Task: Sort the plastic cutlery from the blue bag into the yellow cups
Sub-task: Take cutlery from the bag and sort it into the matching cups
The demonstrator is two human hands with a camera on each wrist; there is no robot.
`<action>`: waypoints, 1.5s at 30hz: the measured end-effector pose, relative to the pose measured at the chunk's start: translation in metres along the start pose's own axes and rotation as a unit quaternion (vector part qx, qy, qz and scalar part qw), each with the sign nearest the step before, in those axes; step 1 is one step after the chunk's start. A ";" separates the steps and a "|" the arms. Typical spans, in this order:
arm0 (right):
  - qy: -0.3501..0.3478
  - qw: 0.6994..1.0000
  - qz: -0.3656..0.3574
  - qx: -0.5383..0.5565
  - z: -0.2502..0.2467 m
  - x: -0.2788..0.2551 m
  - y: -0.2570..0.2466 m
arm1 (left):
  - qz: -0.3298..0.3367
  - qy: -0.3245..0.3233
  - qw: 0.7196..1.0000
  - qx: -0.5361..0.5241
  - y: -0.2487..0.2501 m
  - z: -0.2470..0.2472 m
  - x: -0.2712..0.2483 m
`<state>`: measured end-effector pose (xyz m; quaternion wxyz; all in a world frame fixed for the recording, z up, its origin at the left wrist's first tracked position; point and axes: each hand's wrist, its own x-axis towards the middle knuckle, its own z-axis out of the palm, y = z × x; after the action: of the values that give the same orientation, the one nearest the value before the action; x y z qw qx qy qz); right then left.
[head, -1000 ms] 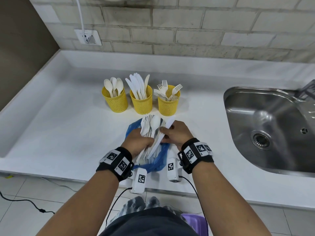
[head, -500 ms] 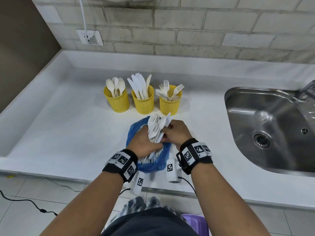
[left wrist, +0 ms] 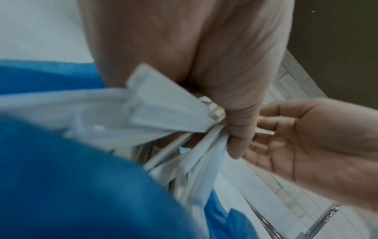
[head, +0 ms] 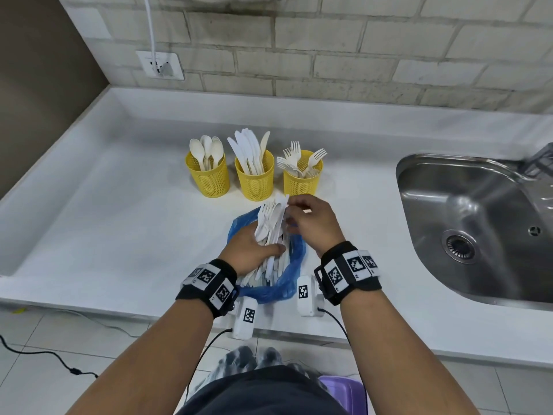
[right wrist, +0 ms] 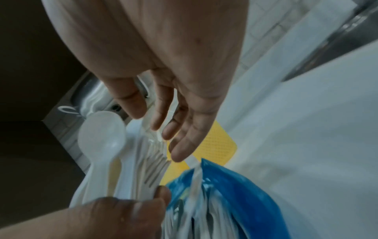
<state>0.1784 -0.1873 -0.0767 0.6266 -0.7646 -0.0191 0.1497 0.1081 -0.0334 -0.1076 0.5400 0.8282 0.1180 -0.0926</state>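
Note:
Three yellow mesh cups stand in a row: spoons point(head: 208, 178), knives point(head: 255, 179), forks point(head: 302, 178). In front of them the blue bag point(head: 287, 283) lies open on the counter. My left hand point(head: 263, 250) grips a bundle of white plastic cutlery point(head: 270, 223) by the handles, heads pointing toward the cups; its lower ends stay in the bag. The right hand point(head: 291, 205) is at the bundle's top. Its thumb and forefinger point(right wrist: 157, 113) pinch the tip of one white piece, seemingly a knife. A spoon point(right wrist: 102, 134) and several forks point(right wrist: 151, 161) show in the bundle.
A steel sink point(head: 466, 223) is sunk into the counter at the right. A wall socket point(head: 160, 65) with a white cable sits at the back left. The counter's front edge runs just behind my wrists. A purple tub point(head: 341, 390) stands on the floor.
The right hand has slid up from the bundle's middle to its tips. The left hand keeps its grip on the handles, with the bundle shifted slightly right.

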 end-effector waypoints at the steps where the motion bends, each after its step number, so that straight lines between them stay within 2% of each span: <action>1: 0.009 1.000 -0.025 -0.014 0.001 -0.001 -0.006 | 0.002 -0.001 1.000 -0.006 -0.001 -0.001 -0.001; 5: 0.006 0.986 -0.153 -0.063 0.009 -0.011 -0.039 | 0.024 0.015 0.999 -0.037 0.000 0.000 -0.002; 8: -0.027 0.957 -0.236 -0.164 0.020 -0.013 -0.059 | 0.050 0.028 0.997 -0.049 0.009 0.000 0.000; 12: 0.023 0.918 -0.278 -0.282 0.022 -0.008 -0.071 | 0.081 0.042 0.993 -0.072 0.021 -0.002 0.000; 15: 0.007 0.910 -0.293 -0.293 0.022 -0.012 -0.074 | 0.114 0.055 0.988 -0.091 0.031 -0.004 0.000; 19: 0.023 0.895 -0.326 -0.304 0.028 -0.021 -0.077 | 0.165 0.067 0.983 -0.047 0.044 -0.005 0.003; 22: 0.016 0.941 -0.277 -0.193 0.024 -0.024 -0.079 | 0.167 0.070 0.978 -0.101 0.046 -0.007 -0.002; 24: 0.075 0.969 -0.226 -0.069 0.017 -0.027 -0.073 | 0.175 0.062 0.973 -0.136 0.049 -0.010 -0.004; 26: 0.132 0.972 -0.188 0.060 0.011 -0.034 -0.066 | 0.184 0.038 0.973 -0.138 0.054 -0.012 -0.003; 28: 0.152 0.963 -0.187 0.121 0.009 -0.041 -0.064 | 0.191 0.009 0.974 -0.122 0.059 -0.012 -0.002; 30: 0.161 0.958 -0.218 0.093 0.008 -0.045 -0.074 | 0.204 -0.009 0.972 -0.120 0.061 -0.012 -0.001; 33: 0.153 0.955 -0.251 0.024 0.006 -0.040 -0.090 | 0.207 0.001 0.968 -0.142 0.060 -0.018 -0.001; 35: 0.100 0.957 -0.263 -0.068 0.007 -0.040 -0.095 | 0.198 0.009 0.968 -0.153 0.059 -0.022 -0.003; 38: 0.032 0.936 -0.291 -0.198 0.013 -0.044 -0.096 | 0.202 0.012 0.967 -0.152 0.060 -0.029 -0.002; 40: 0.019 0.945 -0.279 -0.167 0.016 -0.040 -0.096 | 0.201 0.009 0.966 -0.160 0.062 -0.033 -0.001; 42: 0.028 0.961 -0.262 -0.089 0.018 -0.033 -0.094 | 0.198 0.015 0.965 -0.170 0.067 -0.039 -0.001; 45: 0.071 0.978 -0.174 0.092 0.020 -0.026 -0.084 | 0.197 0.033 0.962 -0.185 0.080 -0.055 -0.005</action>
<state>0.1619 -0.1559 0.0067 0.7106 -0.6972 -0.0931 -0.0153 0.1285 -0.0145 -0.0149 0.6874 0.7230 -0.0148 0.0668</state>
